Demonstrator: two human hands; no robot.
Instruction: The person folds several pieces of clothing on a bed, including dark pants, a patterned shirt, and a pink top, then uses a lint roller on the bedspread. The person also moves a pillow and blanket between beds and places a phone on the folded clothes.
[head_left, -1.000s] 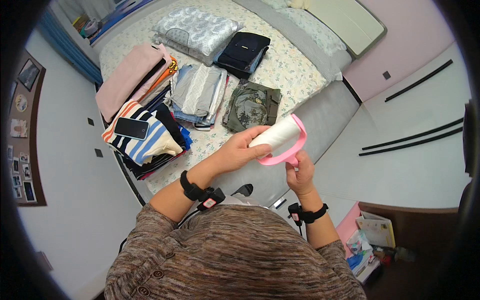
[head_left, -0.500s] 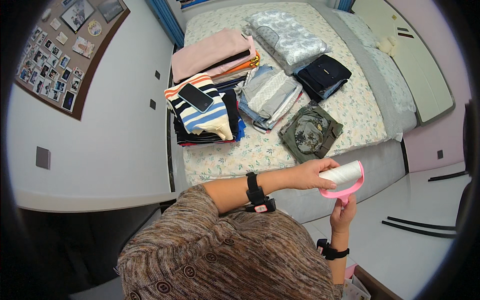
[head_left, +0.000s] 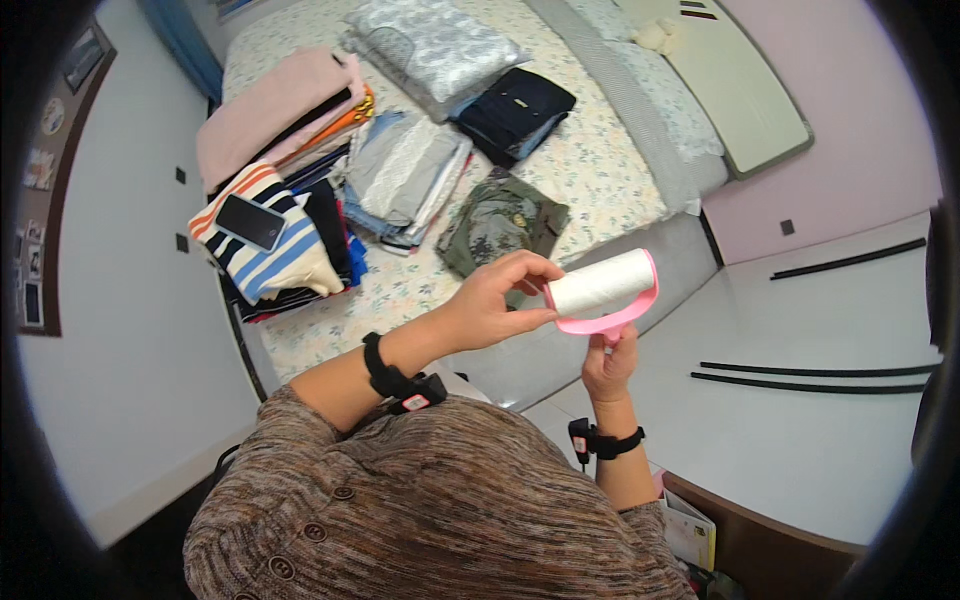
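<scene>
One lint roller point(head_left: 603, 283) raised near the edge of one bed point(head_left: 615, 195).
The right hand's point(head_left: 611, 368) fingers clamp its pink handle point(head_left: 613, 333), below the roll; the left hand's point(head_left: 497, 303) thumb and fingers stand parted at the roll's left end (whether they press it, I cannot tell). On the bed: five clothes piles point(head_left: 398, 180), one phone point(head_left: 250, 222), one grey patterned bundle point(head_left: 435, 50).

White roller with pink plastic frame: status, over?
Right hand gripping pink plastic handle. Left hand at left end of white cylindrical roll. Nothing visibly blocking it; folded green camouflage garment beyond left hand.
</scene>
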